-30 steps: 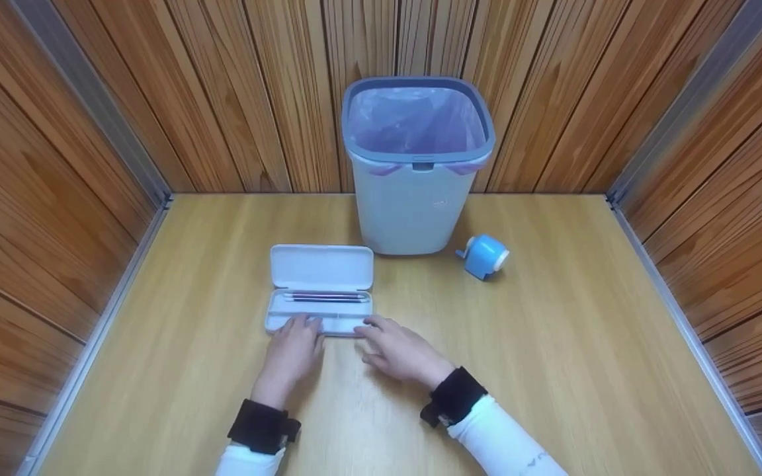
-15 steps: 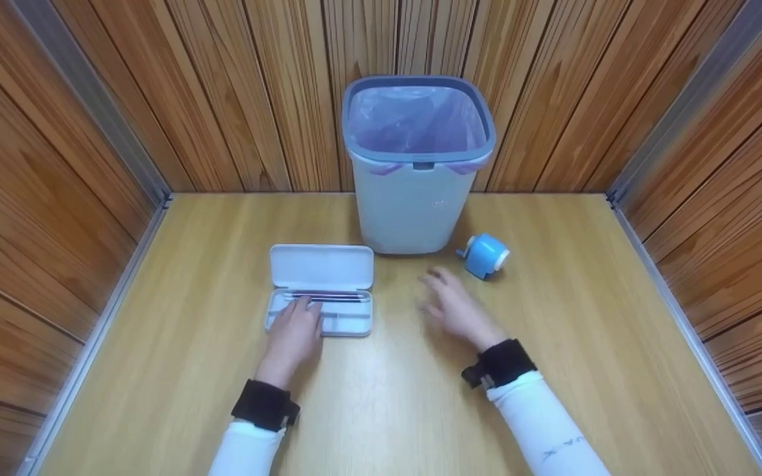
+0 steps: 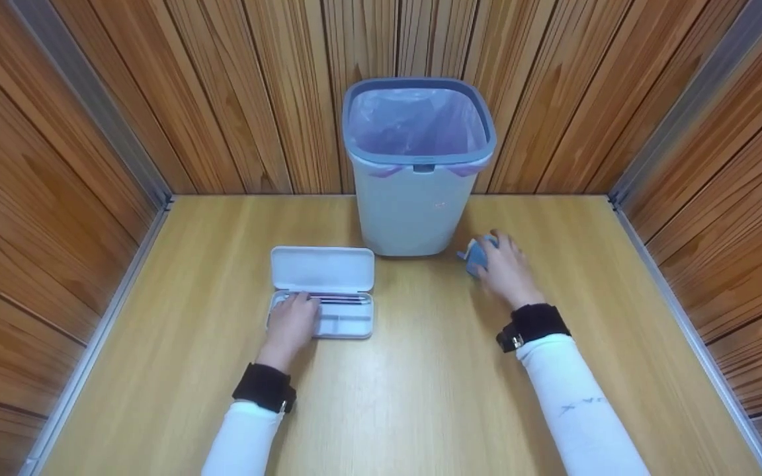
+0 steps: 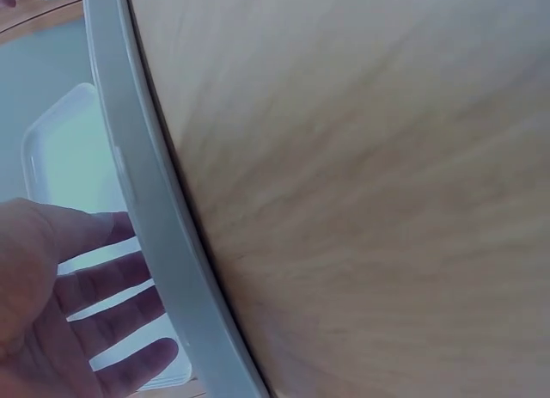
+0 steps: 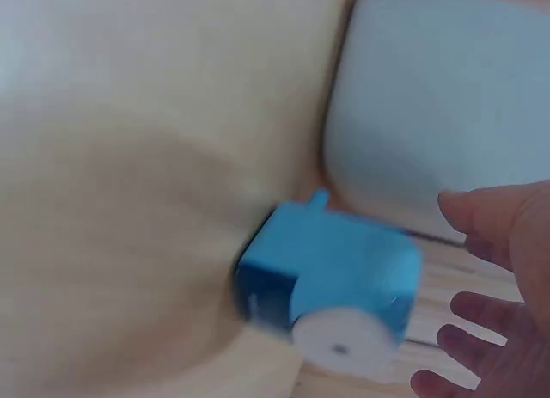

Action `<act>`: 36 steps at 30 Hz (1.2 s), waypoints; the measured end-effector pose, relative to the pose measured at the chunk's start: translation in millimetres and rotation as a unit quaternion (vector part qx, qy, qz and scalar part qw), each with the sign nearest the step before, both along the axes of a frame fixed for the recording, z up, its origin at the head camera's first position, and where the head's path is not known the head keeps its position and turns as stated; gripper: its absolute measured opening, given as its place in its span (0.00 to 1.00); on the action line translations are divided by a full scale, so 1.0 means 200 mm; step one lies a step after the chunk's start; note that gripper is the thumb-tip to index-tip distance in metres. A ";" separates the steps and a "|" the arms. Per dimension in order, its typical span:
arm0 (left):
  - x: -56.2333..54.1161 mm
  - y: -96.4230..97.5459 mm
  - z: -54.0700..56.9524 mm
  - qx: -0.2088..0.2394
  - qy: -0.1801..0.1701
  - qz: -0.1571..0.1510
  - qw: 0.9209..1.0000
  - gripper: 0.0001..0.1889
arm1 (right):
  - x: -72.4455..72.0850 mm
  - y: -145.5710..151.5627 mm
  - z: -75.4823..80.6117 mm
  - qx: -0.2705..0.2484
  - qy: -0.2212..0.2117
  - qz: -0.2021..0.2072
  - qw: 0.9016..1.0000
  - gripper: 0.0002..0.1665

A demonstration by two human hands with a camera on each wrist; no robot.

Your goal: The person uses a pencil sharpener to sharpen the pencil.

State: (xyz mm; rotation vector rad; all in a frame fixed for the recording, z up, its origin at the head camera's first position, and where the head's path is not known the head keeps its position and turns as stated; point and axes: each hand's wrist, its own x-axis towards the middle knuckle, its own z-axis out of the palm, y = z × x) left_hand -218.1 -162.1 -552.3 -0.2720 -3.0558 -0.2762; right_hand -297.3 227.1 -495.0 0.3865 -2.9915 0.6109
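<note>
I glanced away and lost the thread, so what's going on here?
A person is working bare-handed at a wooden table. Their left hand is in the open pencil case, by the pencils; whether it grips one is hidden. Their right hand is at the blue sharpener, fingers spread, with no clear grip on it. A lined bin stands upright behind them.

Wood-grain tabletop, loaded
A waste bin, open pencil case and blue pencil sharpener are resting on it.
</note>
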 end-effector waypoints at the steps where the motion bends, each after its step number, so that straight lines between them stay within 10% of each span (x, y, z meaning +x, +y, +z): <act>1: 0.00 0.00 0.00 -0.002 0.000 -0.001 1.000 0.08 | -0.01 0.01 0.00 0.002 -0.006 -0.003 1.000 0.35; 27: -0.08 -0.01 -0.02 -0.013 -0.005 -0.003 1.000 0.10 | -0.04 0.04 0.03 0.095 -0.107 -0.023 0.989 0.50; 36: -0.11 -0.01 -0.01 0.011 -0.002 0.000 1.000 0.07 | -0.06 0.05 0.01 0.117 -0.076 -0.013 0.990 0.50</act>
